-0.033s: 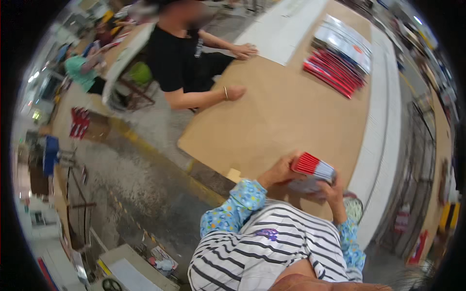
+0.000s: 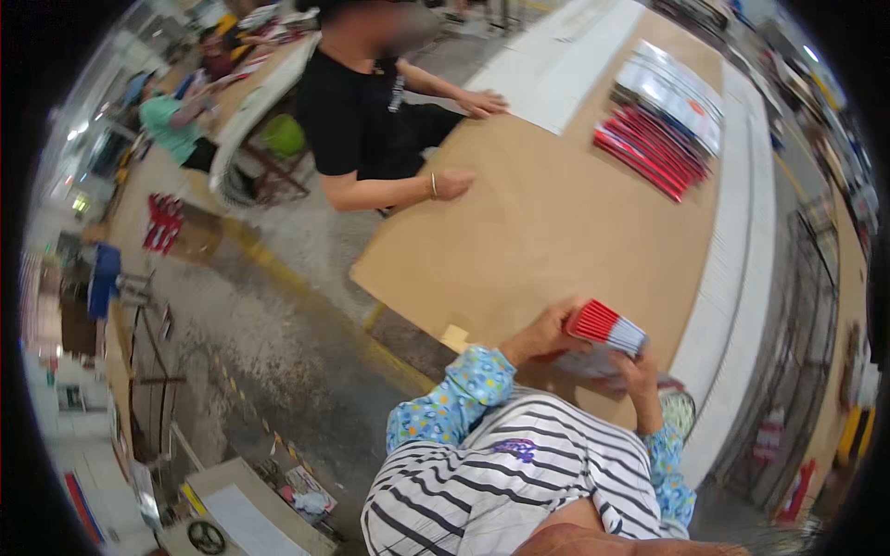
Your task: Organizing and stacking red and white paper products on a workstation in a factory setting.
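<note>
Close to my body, over the near end of a brown-topped table (image 2: 538, 250), I hold a stack of thin red and silvery-white pieces (image 2: 606, 326), its edges slightly fanned. My left hand (image 2: 553, 332) grips the red end. On the pale end, the fingers of my right hand (image 2: 637, 371) are wrapped round the side. Under the stack, between my hands, lies a clear, shiny sheet or bag (image 2: 586, 363), partly hidden. What exactly the pieces are cannot be made out.
Farther along the table lie a fanned row of red packets (image 2: 652, 153) and a pile of shiny silver packages (image 2: 669, 93). Across the left edge, a person in black (image 2: 348, 120) rests both hands on the tabletop. A yellowish block (image 2: 454, 337) sits at the near left edge.
The whole view has shifted slightly, so the table and co-worker appear a little farther right and lower. Both my hands still hold the stack.
</note>
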Available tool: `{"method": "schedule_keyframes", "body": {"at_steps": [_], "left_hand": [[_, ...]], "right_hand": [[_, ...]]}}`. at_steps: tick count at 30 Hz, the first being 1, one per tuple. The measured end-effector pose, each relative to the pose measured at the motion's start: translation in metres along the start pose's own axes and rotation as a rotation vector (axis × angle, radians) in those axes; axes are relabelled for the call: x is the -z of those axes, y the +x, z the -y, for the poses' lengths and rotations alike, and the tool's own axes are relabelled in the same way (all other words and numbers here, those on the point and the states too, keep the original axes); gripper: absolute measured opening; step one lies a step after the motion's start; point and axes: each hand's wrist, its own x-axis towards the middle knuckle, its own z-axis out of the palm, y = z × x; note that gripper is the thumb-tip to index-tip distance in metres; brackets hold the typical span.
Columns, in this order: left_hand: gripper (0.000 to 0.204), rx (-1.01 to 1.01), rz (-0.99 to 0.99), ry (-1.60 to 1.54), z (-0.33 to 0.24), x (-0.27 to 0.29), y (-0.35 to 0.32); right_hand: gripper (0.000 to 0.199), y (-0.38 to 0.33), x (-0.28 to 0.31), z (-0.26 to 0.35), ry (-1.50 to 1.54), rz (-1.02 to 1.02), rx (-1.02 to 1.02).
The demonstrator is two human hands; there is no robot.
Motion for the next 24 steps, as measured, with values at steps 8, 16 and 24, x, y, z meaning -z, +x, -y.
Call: {"method": "schedule_keyframes", "body": {"at_steps": [8, 16, 24], "left_hand": [[0.096, -0.134, -0.052, 0.383, 0.045, 0.008, -0.033], [0.073, -0.128, -0.037, 0.371, 0.01, -0.001, -0.034], [0.061, 0.145, 0.064, -0.056, -0.008, -0.031, -0.004]], "right_hand": [[0.015, 0.009, -0.011, 0.0, -0.024, 0.035, 0.046], [0.034, -0.006, 0.001, 0.039, 0.229, -0.146, 0.09], [0.039, -0.029, 0.035, 0.074, -0.102, -0.346, 0.044]]}}
